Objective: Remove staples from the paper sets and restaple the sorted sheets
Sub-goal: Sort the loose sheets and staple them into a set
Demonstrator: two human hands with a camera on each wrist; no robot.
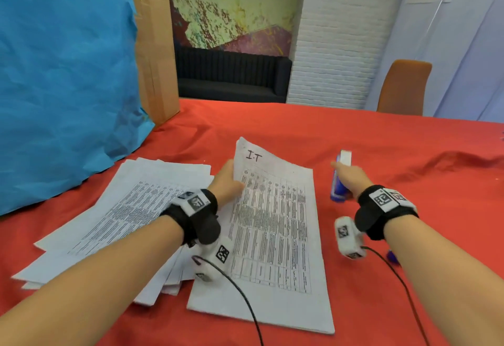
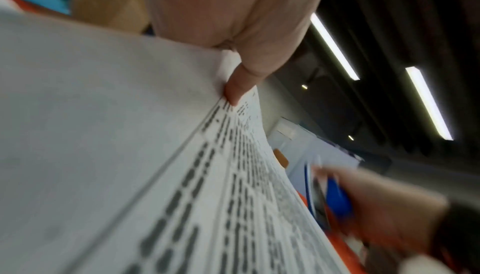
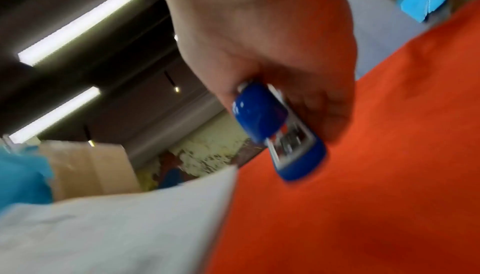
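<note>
Fingers of the left hand [image 1: 227, 182]: thumb on the printed face, other fingers behind, pinching the upper left edge of the paper set [image 1: 272, 225] and lifting that corner off the cloth. Left wrist view: the thumb [image 2: 233, 89] presses the sheet edge; several sheet edges are visible beneath it.

Fingers of the right hand [image 1: 351, 178]: curled round the blue stapler [image 1: 339, 182], thumb on one side, fingers on the other. Right wrist view: the stapler [image 3: 278, 132] is held just above the cloth, its metal channel showing; the picture is blurred.

Paper set: marked "I.T" at the top, printed table below; lies at centre of the red tablecloth [image 1: 409, 155], near edge flat, far left corner raised.

Stapler: at 3 o'clock from the raised corner, just beside the set's right edge, apart from the paper.

Loose sheets [image 1: 122, 209]: fanned pile at 9 o'clock from the set, partly under the left forearm.

Blue paper mass [image 1: 62, 73]: at 10 o'clock, standing on the table.

Cardboard [image 1: 155, 45]: upright, behind the blue mass.

Small blue object [image 1: 392, 257]: at 4 o'clock, under the right forearm; kind cannot be told.

Orange chair [image 1: 403, 86]: at 1 o'clock, beyond the table.
</note>
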